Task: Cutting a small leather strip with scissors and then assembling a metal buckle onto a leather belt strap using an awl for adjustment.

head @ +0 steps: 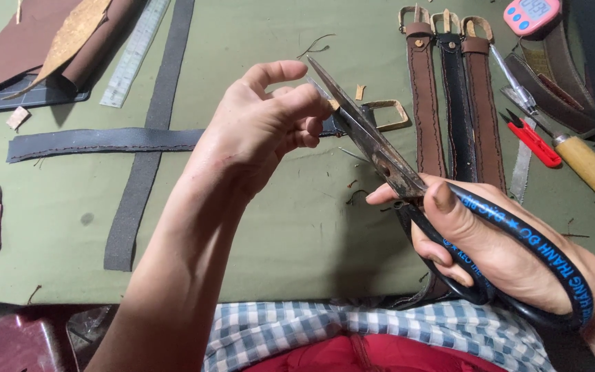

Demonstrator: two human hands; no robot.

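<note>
The green work table (297,234) fills the room's centre; across it lie long dark grey strips (139,179), and beyond them three finished belts (452,110) side by side, brown, black, brown, buckles away from the person; the big scissors (380,155) are gripped in the right hand (497,255), fingers closed through black handles that carry blue lettering, blades nearly shut; the left hand (263,127) pinches the dark strap end (332,124) with its brass buckle (390,114) right against the blades; I judge the fingertips are close enough to be nicked if the strap slips; a pink timer (531,14) sits at the far right corner; red snips (533,141) lie near the belts.
</note>
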